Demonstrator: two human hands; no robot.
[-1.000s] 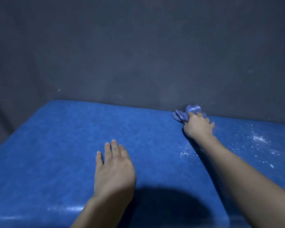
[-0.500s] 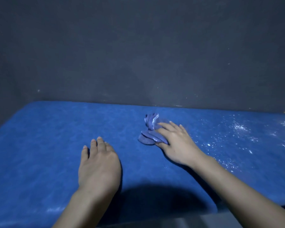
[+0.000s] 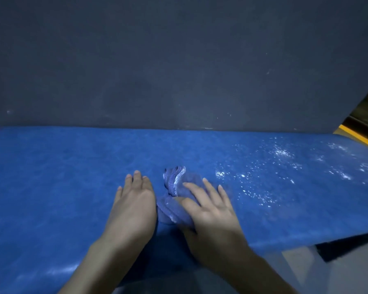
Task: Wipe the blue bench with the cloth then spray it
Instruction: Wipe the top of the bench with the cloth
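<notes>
Centrally placed on the blue bench, the cloth lies bunched and partly folded, one pale-edged ridge rising at its far end and the rest flattened beneath the right hand. That hand presses down with fingers spread flat over the fabric; its grip is not clenched round the cloth but pins it to the surface under palm and fingertips. Just beside the cloth, touching or nearly touching its near-left edge, the left hand rests palm down on the bare surface, fingers together, its grip released and holding nothing; it appears to serve as a brace.

To the right of the cloth, white specks are scattered across the surface out towards its far right end, whereas the stretch to the left looks largely free of them, apart from faint pale streaks near the front edge. Judged from this distribution, the wiping step is under way and roughly half complete: the speckled right portion remains to be covered. No spray bottle is visible anywhere in the view, so the spraying step is evidently not yet begun. Behind the bench stands a dark wall; at far right a yellow stripe marks the floor beyond
</notes>
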